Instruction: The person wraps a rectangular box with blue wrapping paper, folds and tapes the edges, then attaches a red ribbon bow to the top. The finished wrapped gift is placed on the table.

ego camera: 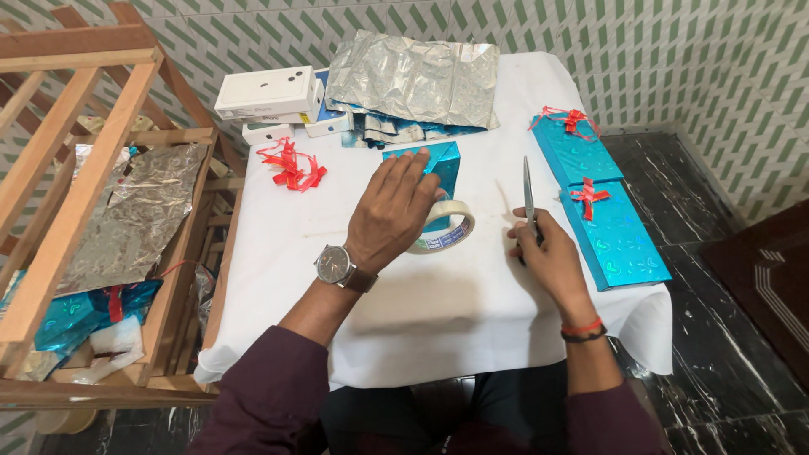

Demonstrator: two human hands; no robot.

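My left hand point(392, 211), with a wristwatch on the wrist, lies palm down on a small box wrapped in shiny blue paper point(442, 164) at the middle of the white-clothed table point(404, 303). A roll of clear tape point(451, 232) leans against the box just right of that hand. My right hand point(548, 253) grips a pair of scissors point(528, 198), closed blades pointing away from me, a little right of the tape roll.
Two blue wrapped boxes with red bows point(594, 202) lie at the table's right edge. Loose red ribbon bows point(291, 166) lie left. White boxes point(270, 97) and silver-blue wrapping sheets point(413, 80) sit at the back. A wooden rack point(93, 211) holding foil sheets stands left.
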